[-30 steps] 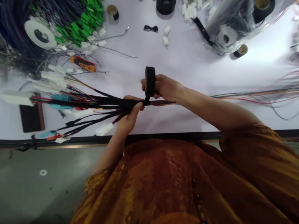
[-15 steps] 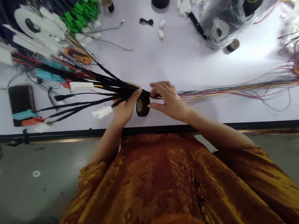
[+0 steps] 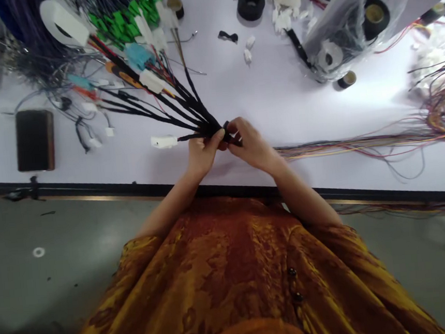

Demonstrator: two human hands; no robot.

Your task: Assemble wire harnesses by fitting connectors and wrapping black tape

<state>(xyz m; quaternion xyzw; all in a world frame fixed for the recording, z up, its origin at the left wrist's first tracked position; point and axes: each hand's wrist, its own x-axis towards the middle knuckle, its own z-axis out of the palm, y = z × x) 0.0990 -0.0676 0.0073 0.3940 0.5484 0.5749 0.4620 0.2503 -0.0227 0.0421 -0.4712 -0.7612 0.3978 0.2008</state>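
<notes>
A wire harness [image 3: 189, 101] with several black-taped branches fans out to the upper left, with white connectors [image 3: 165, 142] and a light blue connector [image 3: 139, 56] at its ends. My left hand [image 3: 202, 157] is closed around the harness where the branches meet, thumb on top. Close against it, my right hand [image 3: 252, 146] is closed with its fingers bent round a black tape roll [image 3: 225, 125], mostly hidden by the fingers and the harness. Loose coloured wires [image 3: 314, 148] run out to the right from behind my right hand.
A black phone-like case [image 3: 35, 140] lies at the left. Green connectors [image 3: 124, 20], a large black tape roll [image 3: 251, 4] and small white connectors [image 3: 249, 49] are at the back. A clear plastic bag [image 3: 350, 26] holds rolls. The table's dark front edge [image 3: 92, 190] runs before me.
The harness has swung, its branches now pointing more up and away. The tape roll that hung below it between my hands is now mostly covered, and my right fingers have closed in.
</notes>
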